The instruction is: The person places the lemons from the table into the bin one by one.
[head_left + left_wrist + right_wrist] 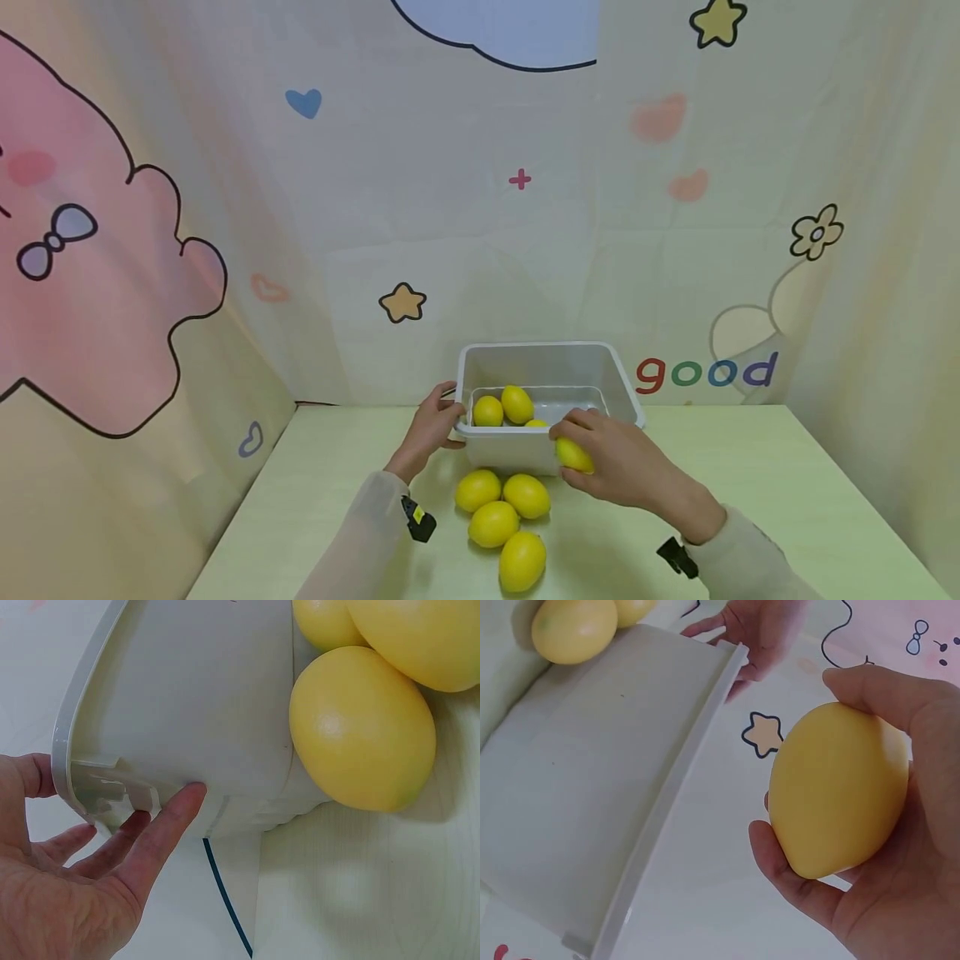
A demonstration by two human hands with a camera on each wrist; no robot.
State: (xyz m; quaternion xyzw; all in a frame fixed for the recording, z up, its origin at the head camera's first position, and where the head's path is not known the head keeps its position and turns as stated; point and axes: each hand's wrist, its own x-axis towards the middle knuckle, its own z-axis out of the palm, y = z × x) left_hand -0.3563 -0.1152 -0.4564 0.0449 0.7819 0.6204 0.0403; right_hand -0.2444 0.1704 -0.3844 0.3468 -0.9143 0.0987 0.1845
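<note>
A white plastic bin (510,451) stands at the back of the table. My left hand (430,427) grips its left end, thumb over the rim and fingers under the handle, as the left wrist view shows. With curled fingers and thumb my right hand (630,462) holds a yellow lemon (840,791) near the front right of the bin's rim. Inside the bin lie three lemons (517,404), one mostly hidden behind the front wall. Several more lemons (493,524) are grouped on the table in front of the bin, between my forearms.
The pale green table (337,467) ends at a printed curtain (450,208) right behind the bin. More curtain hangs along the left and right sides. Each sleeve has a small black device at the wrist.
</note>
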